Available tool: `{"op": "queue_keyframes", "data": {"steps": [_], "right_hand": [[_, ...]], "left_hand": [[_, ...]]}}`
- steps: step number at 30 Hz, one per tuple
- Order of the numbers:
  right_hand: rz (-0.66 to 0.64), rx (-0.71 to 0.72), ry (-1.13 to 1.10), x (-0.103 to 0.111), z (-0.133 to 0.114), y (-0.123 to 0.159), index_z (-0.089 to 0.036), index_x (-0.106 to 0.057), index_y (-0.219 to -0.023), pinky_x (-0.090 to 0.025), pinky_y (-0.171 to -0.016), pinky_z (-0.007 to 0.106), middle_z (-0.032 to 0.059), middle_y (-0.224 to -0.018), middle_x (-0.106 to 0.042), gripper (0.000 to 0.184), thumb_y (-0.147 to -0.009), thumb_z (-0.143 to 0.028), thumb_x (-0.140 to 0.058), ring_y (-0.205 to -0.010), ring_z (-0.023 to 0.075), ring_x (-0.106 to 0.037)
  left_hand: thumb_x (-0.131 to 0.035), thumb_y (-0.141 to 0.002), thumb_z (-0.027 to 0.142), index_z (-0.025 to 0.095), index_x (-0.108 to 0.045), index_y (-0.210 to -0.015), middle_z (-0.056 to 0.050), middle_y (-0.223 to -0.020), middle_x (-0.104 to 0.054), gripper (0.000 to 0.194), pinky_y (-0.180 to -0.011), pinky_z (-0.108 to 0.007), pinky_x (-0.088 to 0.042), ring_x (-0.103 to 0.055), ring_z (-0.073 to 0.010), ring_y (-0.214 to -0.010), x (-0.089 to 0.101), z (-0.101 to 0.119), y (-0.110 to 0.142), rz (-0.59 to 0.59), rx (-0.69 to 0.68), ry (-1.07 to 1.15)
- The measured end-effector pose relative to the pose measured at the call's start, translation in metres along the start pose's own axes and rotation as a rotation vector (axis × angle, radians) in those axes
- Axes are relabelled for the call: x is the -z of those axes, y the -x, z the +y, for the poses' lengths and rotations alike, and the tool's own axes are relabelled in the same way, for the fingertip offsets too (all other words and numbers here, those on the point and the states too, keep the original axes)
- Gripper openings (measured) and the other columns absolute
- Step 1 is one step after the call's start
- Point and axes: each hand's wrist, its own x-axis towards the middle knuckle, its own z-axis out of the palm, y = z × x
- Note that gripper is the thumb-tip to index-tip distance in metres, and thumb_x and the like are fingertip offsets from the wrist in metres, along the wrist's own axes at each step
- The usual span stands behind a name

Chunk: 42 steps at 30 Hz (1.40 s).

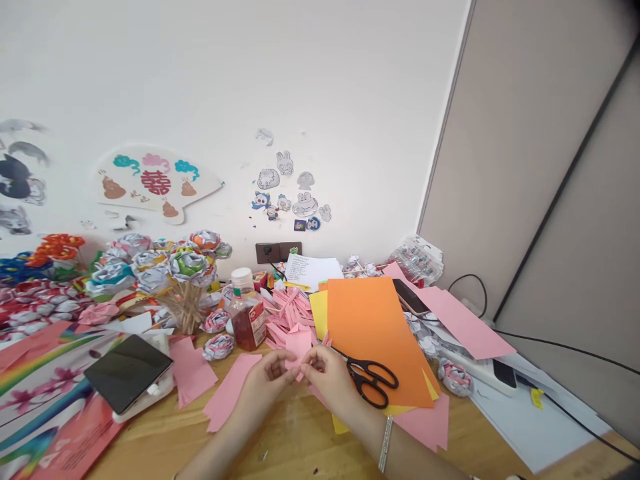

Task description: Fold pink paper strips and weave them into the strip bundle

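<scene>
Pink paper piece (299, 344): raised between both hands above the wooden table (280, 447), in front of a heap of folded pink strips (287, 313).
Left hand (270, 377): thumb and forefinger pinch the piece's lower left part; remaining fingers curled.
Right hand (326, 373): thumb and fingertips pinch the lower right part, close to the left fingertips; bracelet (385, 443) at wrist.
Black scissors (369, 364): handles on the orange sheet (377, 320), just right of the right hand; blades partly hidden.
Bottle (249, 325): upright, white-capped, reddish contents, left of the heap.
Pink slips (231, 393): flat, beside the left forearm.
Tablet (129, 373): dark-screened, farther left.
Paper flowers (187, 267): bunched on sticks behind.
</scene>
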Motion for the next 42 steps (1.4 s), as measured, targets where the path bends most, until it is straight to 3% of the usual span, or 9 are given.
{"op": "queue_keyframes", "data": {"steps": [6, 13, 16, 20, 25, 30, 36, 39, 42], "right_hand": [[0.036, -0.068, -0.123, -0.004, 0.003, 0.001, -0.018, -0.049, -0.082, -0.040, -0.045, 0.020, -0.0057, -0.057, -0.046, 0.018, -0.065, -0.017, -0.054, -0.050, 0.0110, -0.052], [0.030, -0.013, 0.082, -0.004, -0.001, 0.007, -0.019, -0.051, -0.088, -0.040, -0.049, 0.020, -0.0049, -0.059, -0.044, 0.020, -0.068, -0.014, -0.048, -0.054, 0.0113, -0.051], [-0.015, 0.012, 0.114, -0.003, -0.004, 0.008, -0.021, -0.050, -0.099, -0.041, -0.051, 0.022, -0.0029, -0.063, -0.049, 0.024, -0.075, -0.019, -0.045, -0.056, 0.0119, -0.051], [-0.139, -0.024, -0.003, -0.003, -0.003, 0.008, -0.023, -0.038, -0.115, -0.043, -0.054, 0.025, -0.0015, -0.064, -0.054, 0.039, -0.077, -0.026, -0.047, -0.057, 0.0130, -0.054], [-0.198, -0.009, -0.084, -0.007, 0.000, 0.009, -0.023, -0.036, -0.117, -0.043, -0.056, 0.025, -0.0046, -0.057, -0.052, 0.045, -0.075, -0.026, -0.052, -0.054, 0.0122, -0.055], [-0.238, -0.052, -0.192, -0.004, -0.007, 0.009, -0.018, -0.033, -0.116, -0.042, -0.050, 0.022, -0.0057, -0.054, -0.054, 0.051, -0.072, -0.029, -0.055, -0.048, 0.0104, -0.053], [-0.300, -0.073, -0.226, -0.001, -0.006, 0.006, -0.017, -0.036, -0.110, -0.039, -0.043, 0.019, -0.0069, -0.049, -0.054, 0.047, -0.068, -0.024, -0.056, -0.040, 0.0084, -0.049], [-0.300, -0.083, -0.214, -0.001, -0.005, 0.005, -0.018, -0.034, -0.114, -0.038, -0.042, 0.019, -0.0069, -0.048, -0.054, 0.051, -0.068, -0.021, -0.055, -0.038, 0.0078, -0.047], [-0.307, -0.089, -0.220, 0.000, -0.005, 0.004, -0.019, -0.031, -0.118, -0.037, -0.042, 0.018, -0.0073, -0.048, -0.053, 0.055, -0.068, -0.018, -0.054, -0.038, 0.0078, -0.046]], "left_hand": [[-0.066, -0.052, 0.035, 0.017, -0.054, -0.075, 0.006, -0.050, -0.052, 0.032, -0.048, -0.021, -0.036, -0.050, -0.0117, -0.050, -0.001, -0.003, -0.002, -0.066, 0.074, 0.119], [-0.061, -0.054, 0.023, 0.017, -0.058, -0.073, 0.005, -0.057, -0.054, 0.020, -0.049, -0.021, -0.035, -0.047, -0.0106, -0.052, -0.003, 0.003, 0.004, -0.059, 0.035, 0.087], [-0.060, -0.055, 0.021, 0.017, -0.056, -0.073, 0.006, -0.056, -0.052, 0.019, -0.050, -0.021, -0.035, -0.047, -0.0106, -0.052, -0.001, 0.005, 0.004, 0.004, 0.015, 0.050], [-0.061, -0.055, 0.027, 0.018, -0.055, -0.076, 0.008, -0.054, -0.047, 0.023, -0.049, -0.022, -0.036, -0.047, -0.0112, -0.051, 0.004, 0.001, 0.001, 0.076, -0.018, 0.035], [-0.061, -0.057, 0.030, 0.018, -0.055, -0.077, 0.008, -0.052, -0.044, 0.025, -0.047, -0.021, -0.035, -0.044, -0.0102, -0.048, 0.005, -0.003, 0.000, 0.085, -0.022, 0.010], [-0.060, -0.060, 0.029, 0.016, -0.056, -0.083, 0.006, -0.055, -0.048, 0.027, -0.048, -0.021, -0.037, -0.045, -0.0104, -0.049, 0.004, -0.001, 0.002, -0.011, -0.015, 0.067], [-0.059, -0.064, 0.035, 0.016, -0.060, -0.090, -0.003, -0.080, -0.061, 0.033, -0.053, -0.022, -0.040, -0.050, -0.0125, -0.057, 0.010, 0.001, -0.001, -0.140, -0.080, 0.000], [-0.060, -0.063, 0.038, 0.016, -0.060, -0.089, -0.001, -0.071, -0.061, 0.034, -0.048, -0.022, -0.038, -0.047, -0.0112, -0.050, 0.012, 0.001, -0.002, -0.118, -0.109, -0.064], [-0.059, -0.063, 0.038, 0.014, -0.057, -0.092, 0.003, -0.057, -0.056, 0.037, -0.044, -0.022, -0.037, -0.047, -0.0108, -0.043, 0.010, 0.002, -0.001, -0.114, -0.053, -0.061]]}}
